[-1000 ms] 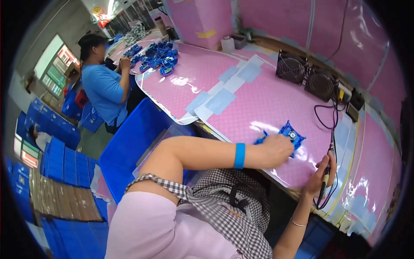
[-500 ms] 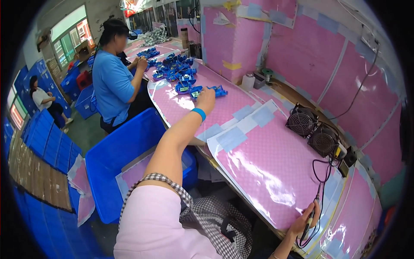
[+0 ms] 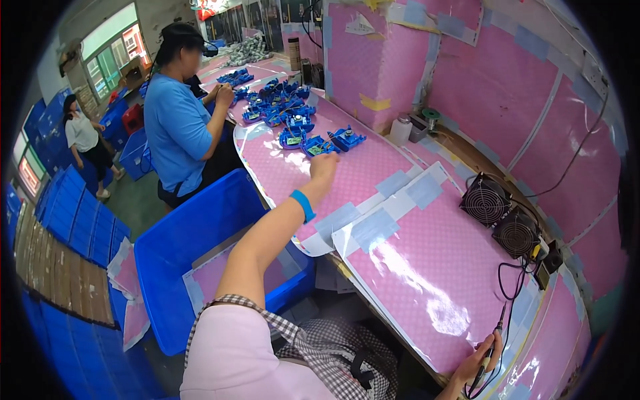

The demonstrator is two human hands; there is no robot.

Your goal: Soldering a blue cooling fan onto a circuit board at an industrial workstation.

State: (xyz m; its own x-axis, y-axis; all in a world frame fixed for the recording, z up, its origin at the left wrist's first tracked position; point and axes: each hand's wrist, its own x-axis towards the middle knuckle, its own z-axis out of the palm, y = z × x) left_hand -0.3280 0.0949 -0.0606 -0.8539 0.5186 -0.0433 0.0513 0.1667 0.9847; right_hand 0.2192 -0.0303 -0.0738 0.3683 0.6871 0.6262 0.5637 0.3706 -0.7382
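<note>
My left arm stretches across the pink bench. My left hand is closed at the near edge of a blue plastic part with a green piece inside. Its fingertips are partly hidden, so what they pinch does not show. Just right of that lies another blue part with wires. A cluster of similar blue parts spreads behind them. At the lower right my right hand is wrapped round a soldering iron, its tip pointing up and away from me.
Two black fans stand by the pink-covered wall, with cables beside them. A white bottle and a solder spool sit farther back. A large blue bin stands left of the bench. A co-worker in blue works there; another person stands behind.
My left hand has drawn back slightly toward me from among the blue parts. My right hand keeps the soldering iron. The person at the far left has straightened up. The whole view has shifted slightly.
</note>
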